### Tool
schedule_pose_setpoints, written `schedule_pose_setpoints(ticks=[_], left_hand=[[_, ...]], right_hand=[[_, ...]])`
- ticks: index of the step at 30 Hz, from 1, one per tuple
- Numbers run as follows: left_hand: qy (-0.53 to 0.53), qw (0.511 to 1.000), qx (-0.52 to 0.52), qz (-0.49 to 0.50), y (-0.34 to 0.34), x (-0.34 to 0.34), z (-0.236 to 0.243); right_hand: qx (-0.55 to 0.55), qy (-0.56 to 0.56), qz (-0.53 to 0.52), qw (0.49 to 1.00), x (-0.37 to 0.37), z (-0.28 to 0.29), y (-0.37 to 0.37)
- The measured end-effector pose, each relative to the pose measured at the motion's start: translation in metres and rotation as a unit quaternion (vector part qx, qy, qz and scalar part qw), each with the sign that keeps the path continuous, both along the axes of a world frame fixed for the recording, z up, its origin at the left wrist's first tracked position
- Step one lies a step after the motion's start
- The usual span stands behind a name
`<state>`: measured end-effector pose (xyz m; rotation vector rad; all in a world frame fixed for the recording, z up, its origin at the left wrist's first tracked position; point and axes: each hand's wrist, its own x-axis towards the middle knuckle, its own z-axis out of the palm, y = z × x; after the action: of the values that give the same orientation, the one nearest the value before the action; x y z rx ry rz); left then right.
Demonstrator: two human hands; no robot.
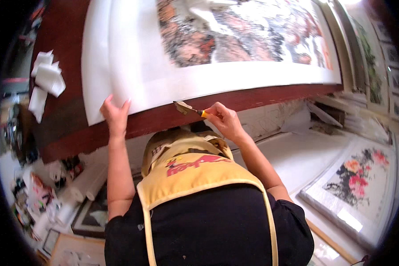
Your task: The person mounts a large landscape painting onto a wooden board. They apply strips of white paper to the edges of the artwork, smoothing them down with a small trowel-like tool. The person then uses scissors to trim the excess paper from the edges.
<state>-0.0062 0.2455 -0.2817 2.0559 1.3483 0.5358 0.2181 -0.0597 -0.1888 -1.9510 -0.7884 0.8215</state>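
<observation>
A large white sheet bearing a landscape painting in black, orange and red (235, 42) lies on a dark red table (57, 133). My left hand (115, 116) rests on the white margin (142, 95) at its near left corner, with thumb and forefinger spread apart. A soft ridge in the paper runs away from that hand. My right hand (226, 120) grips the yellow handle of a knife (187, 107) with a short, pointed blade. The blade looks partly covered by something beige. Its tip points left, close to the sheet's near edge.
Torn white paper strips (48, 77) lie at the table's left. Below right, a flower painting (356, 179) rests on a flat pale stack. Paper rolls (82, 188) and frames (91, 219) crowd the lower left. My yellow apron (199, 179) hangs close to the table edge.
</observation>
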Motion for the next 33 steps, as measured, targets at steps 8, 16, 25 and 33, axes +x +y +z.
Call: schedule_pose_setpoints(ticks=[8,16,25,33], left_hand=[[-0.095,0.984,-0.144,0.030,0.004,0.011,0.006],[-0.388,0.840,-0.198,0.325,-0.079,0.051,0.035],[0.096,0.903,0.321,-0.268,-0.200,0.268,0.044],[-0.071,0.713,-0.008,-0.698,-0.299,0.357,0.030]], right_hand=[[0.123,0.153,-0.315,0.929,0.043,-0.002,-0.079],[0.189,0.196,-0.426,0.863,0.121,-0.007,-0.170],[0.129,0.126,-0.388,0.904,0.200,-0.005,-0.281],[0.140,0.150,-0.411,0.888,0.230,-0.010,-0.318]])
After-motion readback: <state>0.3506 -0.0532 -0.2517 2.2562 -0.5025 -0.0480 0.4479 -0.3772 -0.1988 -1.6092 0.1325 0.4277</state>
